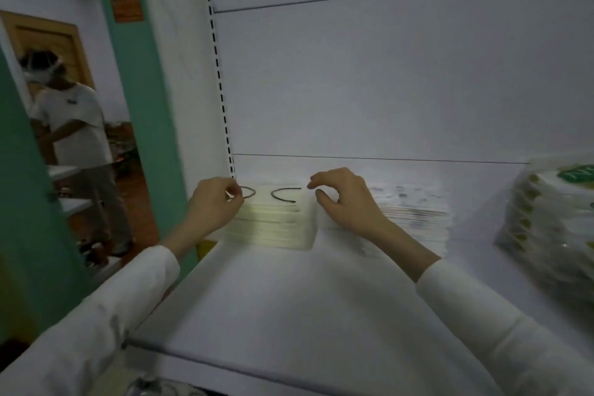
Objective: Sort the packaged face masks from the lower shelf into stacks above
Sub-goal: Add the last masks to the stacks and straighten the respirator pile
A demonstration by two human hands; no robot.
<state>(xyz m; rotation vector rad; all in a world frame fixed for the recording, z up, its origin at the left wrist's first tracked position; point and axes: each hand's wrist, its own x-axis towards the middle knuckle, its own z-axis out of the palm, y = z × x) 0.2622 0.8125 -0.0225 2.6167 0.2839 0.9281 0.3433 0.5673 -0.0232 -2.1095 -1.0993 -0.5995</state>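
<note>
A: On the shelf (289, 283), far left: a yellowish stack (273, 228) of mask packs. The top pack (283, 196) lies flat on it, ear loops showing through the wrapper.

B: Hands?

A: Left hand (215, 206) pinches the top pack's left edge, thumb to forefinger. Right hand (347, 202) is curled at the right edge, thumb and forefinger slightly apart; cannot tell whether it grips the pack or only hovers. Its wrist crosses in front of the white stack (414, 215) just beside; contact unclear.

B: Risks?

A: Judgement only. The wrappers look slick, so an uneven let-go could skew the top pack and leave it overhanging toward the white stack. Drawing the right wrist back low could shear that stack's upper packs. The green pile (546, 219) at far right looks tilted; a knock to the shelf might slide it.

B: Lower shelf?

A: Out of view; count left unknown.
</note>
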